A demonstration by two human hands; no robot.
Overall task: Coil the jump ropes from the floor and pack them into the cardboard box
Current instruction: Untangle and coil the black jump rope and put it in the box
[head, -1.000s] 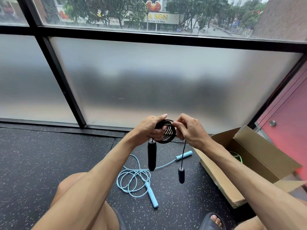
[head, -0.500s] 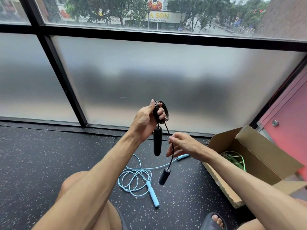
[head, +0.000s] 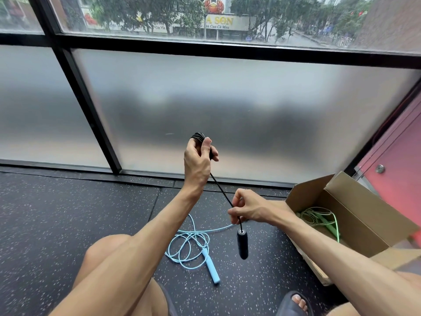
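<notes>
My left hand [head: 198,159] is raised and grips the coiled bundle of a black jump rope [head: 222,190]. A taut length of that rope runs down to my right hand [head: 247,208], which pinches the cord just above a dangling black handle [head: 242,244]. The rope's other handle is hidden in my left fist. A light blue jump rope [head: 189,247] lies loosely looped on the floor between my knees. At the right stands an open cardboard box [head: 355,215] with a green jump rope [head: 319,218] inside.
Dark speckled rubber floor [head: 57,224] spreads to the left. A frosted glass wall with black frames [head: 86,106] closes the far side. A red door [head: 396,174] stands behind the box. My knee [head: 107,249] and a sandalled foot [head: 293,304] are at the bottom.
My left hand has risen with the black coil and closed around it. My right hand has slid down the cord to just above the free handle, pulling the rope taut.
</notes>
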